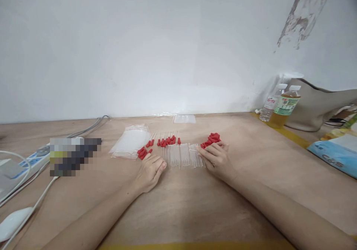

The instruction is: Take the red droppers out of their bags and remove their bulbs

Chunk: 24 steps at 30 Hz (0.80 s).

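Observation:
My left hand [152, 171] rests on the table with its fingers curled in and the thumb against them; what lies inside, if anything, is hidden. Just beyond its knuckles are several red rubber bulbs [142, 153]. A row of clear dropper tubes [178, 155] lies side by side between my hands. At the row's right end, my right hand [217, 160] is closed, with a clear tube [193, 150] showing at its fingertips. Behind that hand sits a heap of loose red bulbs [213, 138]. Droppers with red bulbs fitted [169, 141] lie behind the row.
Clear zip bags [131, 140] are stacked left of the bulbs, and another bag [184, 119] lies by the wall. A power strip [30, 164] with cables is at the left. Two bottles [286, 105] and a blue tissue pack [333, 155] stand at the right.

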{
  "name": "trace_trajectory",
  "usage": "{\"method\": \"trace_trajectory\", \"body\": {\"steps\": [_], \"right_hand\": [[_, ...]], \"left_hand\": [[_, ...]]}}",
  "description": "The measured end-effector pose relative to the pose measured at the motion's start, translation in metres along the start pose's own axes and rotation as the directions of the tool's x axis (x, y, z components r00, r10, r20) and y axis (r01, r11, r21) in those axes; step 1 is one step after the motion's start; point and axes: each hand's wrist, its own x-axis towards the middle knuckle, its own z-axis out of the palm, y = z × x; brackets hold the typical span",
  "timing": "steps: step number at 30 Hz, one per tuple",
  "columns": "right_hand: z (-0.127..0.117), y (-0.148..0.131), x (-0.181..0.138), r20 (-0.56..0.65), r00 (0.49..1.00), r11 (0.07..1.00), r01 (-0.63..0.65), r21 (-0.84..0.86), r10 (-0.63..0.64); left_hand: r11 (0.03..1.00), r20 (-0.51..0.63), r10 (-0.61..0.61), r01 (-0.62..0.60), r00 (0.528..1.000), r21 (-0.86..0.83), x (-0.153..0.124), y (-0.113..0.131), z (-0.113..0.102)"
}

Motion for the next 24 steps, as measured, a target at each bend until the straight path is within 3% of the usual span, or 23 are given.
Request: {"method": "trace_trajectory", "body": {"steps": [5,9,14,18,24], "right_hand": [[0.009,-0.003,0.0,0.121,0.982,0.99,-0.143,-0.022,0.144],[0.012,-0.003,0.0,0.082,0.976,0.979,-0.205,0.008,0.204],[0.016,-0.002,0.001,-0.012,0.989,0.987,-0.151,-0.048,0.15],[0.02,-0.001,0.002,0.005,0.995,0.991,-0.104,-0.082,0.104],[0.023,-0.002,-0.001,0.051,0.995,0.996,-0.088,-0.021,0.089]], "left_hand": [[0.978,-0.121,-0.167,0.15,0.978,-0.142,0.006,-0.008,-0.019],[0.938,-0.16,-0.342,0.325,0.926,-0.123,0.008,-0.034,-0.037],[0.878,-0.282,-0.477,0.468,0.832,-0.103,0.002,-0.069,-0.035],[0.831,-0.246,-0.556,0.544,0.794,-0.121,0.0,-0.074,-0.029],[0.829,-0.154,-0.557,0.558,0.816,-0.037,0.004,-0.072,-0.027]]}}
